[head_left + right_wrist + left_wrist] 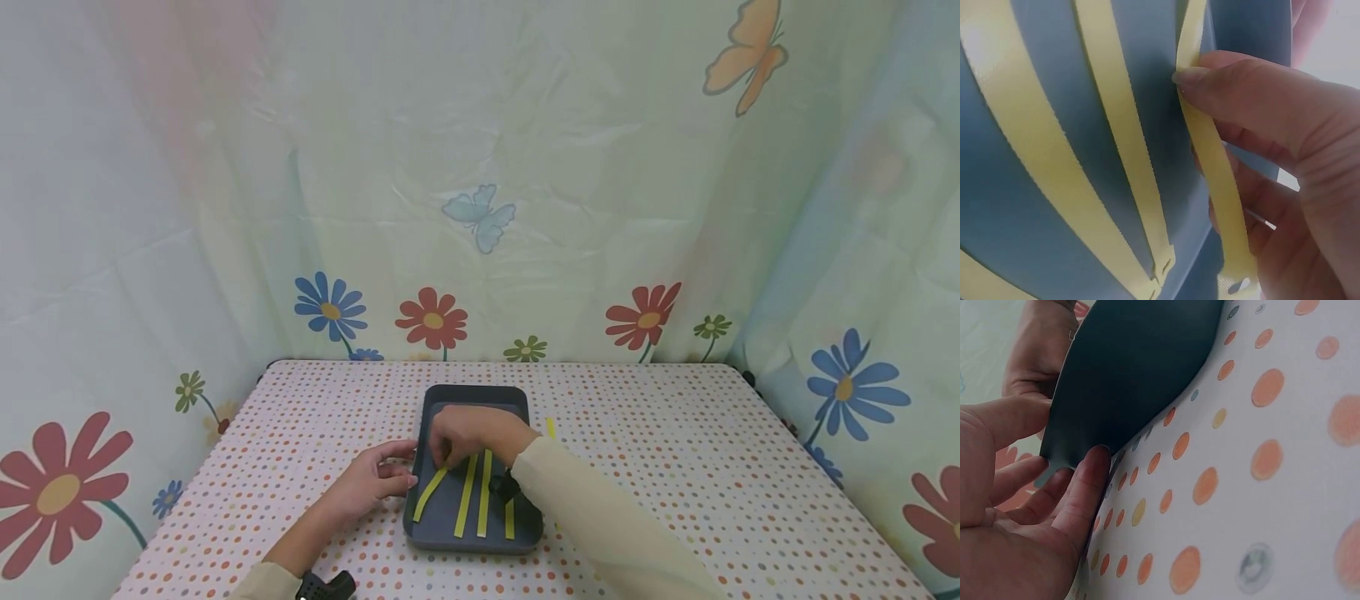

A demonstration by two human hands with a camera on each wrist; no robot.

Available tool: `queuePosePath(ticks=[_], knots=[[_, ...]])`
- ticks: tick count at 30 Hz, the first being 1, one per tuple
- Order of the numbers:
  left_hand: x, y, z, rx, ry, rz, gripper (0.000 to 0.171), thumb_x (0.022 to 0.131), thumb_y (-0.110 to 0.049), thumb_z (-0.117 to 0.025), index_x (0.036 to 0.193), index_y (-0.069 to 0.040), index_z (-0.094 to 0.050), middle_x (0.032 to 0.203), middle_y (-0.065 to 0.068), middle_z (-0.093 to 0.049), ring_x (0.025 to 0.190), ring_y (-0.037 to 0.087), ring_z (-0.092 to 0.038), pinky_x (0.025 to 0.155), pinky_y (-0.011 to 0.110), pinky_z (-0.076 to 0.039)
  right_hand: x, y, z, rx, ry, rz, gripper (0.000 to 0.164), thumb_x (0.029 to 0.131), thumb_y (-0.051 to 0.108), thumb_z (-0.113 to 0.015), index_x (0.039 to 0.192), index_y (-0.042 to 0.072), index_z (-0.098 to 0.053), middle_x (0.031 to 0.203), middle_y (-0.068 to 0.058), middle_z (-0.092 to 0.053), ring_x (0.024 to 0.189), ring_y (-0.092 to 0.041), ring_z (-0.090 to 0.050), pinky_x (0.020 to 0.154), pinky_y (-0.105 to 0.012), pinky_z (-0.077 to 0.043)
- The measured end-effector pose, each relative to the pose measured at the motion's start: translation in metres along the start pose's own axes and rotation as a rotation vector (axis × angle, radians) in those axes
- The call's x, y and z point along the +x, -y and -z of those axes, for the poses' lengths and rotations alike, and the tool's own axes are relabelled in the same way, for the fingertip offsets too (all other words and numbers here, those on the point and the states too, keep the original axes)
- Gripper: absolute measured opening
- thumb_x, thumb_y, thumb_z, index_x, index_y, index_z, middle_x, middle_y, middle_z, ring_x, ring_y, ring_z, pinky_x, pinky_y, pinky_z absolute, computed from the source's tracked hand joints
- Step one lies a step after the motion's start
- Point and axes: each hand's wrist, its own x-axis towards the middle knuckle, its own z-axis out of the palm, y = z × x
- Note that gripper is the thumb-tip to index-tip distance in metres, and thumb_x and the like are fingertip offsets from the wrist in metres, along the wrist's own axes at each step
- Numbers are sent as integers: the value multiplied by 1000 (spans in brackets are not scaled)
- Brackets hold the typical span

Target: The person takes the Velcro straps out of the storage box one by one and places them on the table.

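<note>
Right hand (pixel 465 429) pinches a flat, narrow yellow strip (pixel 427 497) inside a dark grey rectangular tray (pixel 476 393); left hand (pixel 371 479), fingers loosely spread, touches its side. Strip likely light, pliable; best pinched near one end.

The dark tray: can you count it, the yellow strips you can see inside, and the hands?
Dark tray: 1
Yellow strips seen inside: 4
Hands, left hand and right hand: 2
Total: 7
</note>
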Motion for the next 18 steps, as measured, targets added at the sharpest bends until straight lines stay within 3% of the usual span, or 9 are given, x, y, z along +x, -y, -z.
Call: queuePosePath(ticks=[18], knots=[[1,-1,-1,2,-15,9,66,97,-12,-70,154,3,-40,145,27,-49,104,14,-67,86,33,-62,-20,-11,-2,89,-77,-43,12,87,14,-82,83,25,-82,84,14,-75,74,2,-63,71,-17,-55]])
